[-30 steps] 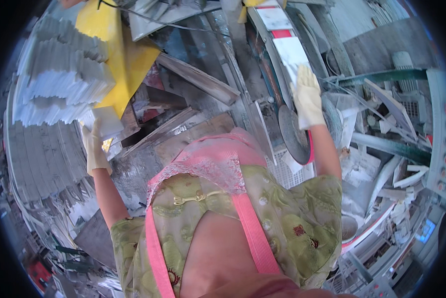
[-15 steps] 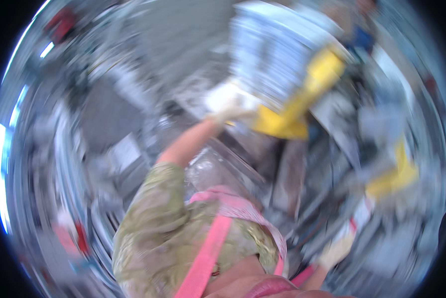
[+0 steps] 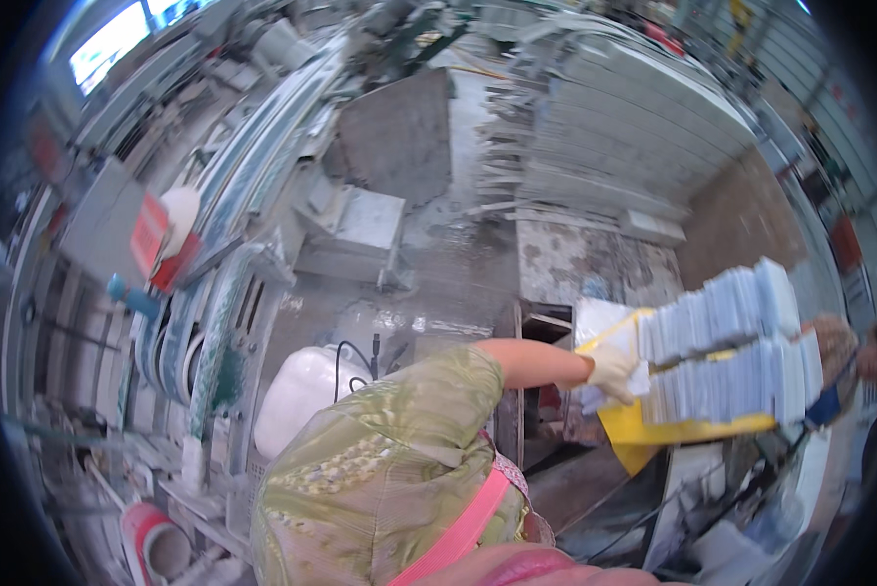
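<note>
A cluttered grey workshop (image 3: 497, 259) surrounds us, its floor wet, and close in, a white jug (image 3: 297, 396) sits beside the worker's green sleeve (image 3: 389, 430). Out reaches the gloved left hand (image 3: 612, 371), over the left edge of a yellow sheet (image 3: 634, 430)! Its fingers bend against a small white piece (image 3: 640, 379); whether they grip it, I can't tell. The right hand is out of sight, fingers unknown. Two rows of pale tiles (image 3: 717, 381) run toward the sheet's right edge. Beyond lean big grey slabs (image 3: 624, 127), then a bright window (image 3: 111, 44).
</note>
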The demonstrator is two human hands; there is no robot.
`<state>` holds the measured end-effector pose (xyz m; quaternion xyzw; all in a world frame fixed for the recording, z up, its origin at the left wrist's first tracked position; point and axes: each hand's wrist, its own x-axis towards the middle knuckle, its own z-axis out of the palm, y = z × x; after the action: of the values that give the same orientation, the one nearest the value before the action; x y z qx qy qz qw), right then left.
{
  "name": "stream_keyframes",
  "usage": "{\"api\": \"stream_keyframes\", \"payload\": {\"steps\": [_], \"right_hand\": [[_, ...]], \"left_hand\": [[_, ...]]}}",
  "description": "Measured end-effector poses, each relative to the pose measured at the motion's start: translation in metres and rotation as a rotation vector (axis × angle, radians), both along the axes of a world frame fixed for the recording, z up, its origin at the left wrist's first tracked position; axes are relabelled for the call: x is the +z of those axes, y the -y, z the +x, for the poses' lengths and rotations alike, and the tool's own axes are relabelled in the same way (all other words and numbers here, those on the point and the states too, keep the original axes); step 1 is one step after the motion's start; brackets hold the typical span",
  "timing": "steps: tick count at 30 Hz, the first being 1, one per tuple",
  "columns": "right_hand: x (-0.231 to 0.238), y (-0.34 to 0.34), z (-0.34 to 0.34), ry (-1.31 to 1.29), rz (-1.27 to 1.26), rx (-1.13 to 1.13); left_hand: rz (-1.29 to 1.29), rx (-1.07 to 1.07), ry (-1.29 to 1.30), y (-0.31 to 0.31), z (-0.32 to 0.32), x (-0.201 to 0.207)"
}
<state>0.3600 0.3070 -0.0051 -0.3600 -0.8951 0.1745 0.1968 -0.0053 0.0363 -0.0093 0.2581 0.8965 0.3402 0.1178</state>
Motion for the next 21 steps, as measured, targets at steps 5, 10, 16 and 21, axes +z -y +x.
{"api": "stream_keyframes", "payload": {"steps": [5, 10, 16, 21], "right_hand": [[-0.014, 0.067, -0.151, -0.116, -0.104, 0.405], [-0.024, 0.119, -0.227, -0.138, -0.181, 0.58], [-0.03, 0.152, -0.254, -0.133, -0.243, 0.635], [-0.025, 0.174, -0.256, -0.12, -0.278, 0.635]], "left_hand": [[0.082, 0.022, -0.086, -0.003, -0.001, -0.005], [0.023, 0.022, 0.032, -0.01, -0.002, -0.001], [-0.026, -0.056, 0.134, 0.0, -0.002, 0.019], [-0.054, -0.056, 0.296, -0.002, -0.008, 0.023]]}}
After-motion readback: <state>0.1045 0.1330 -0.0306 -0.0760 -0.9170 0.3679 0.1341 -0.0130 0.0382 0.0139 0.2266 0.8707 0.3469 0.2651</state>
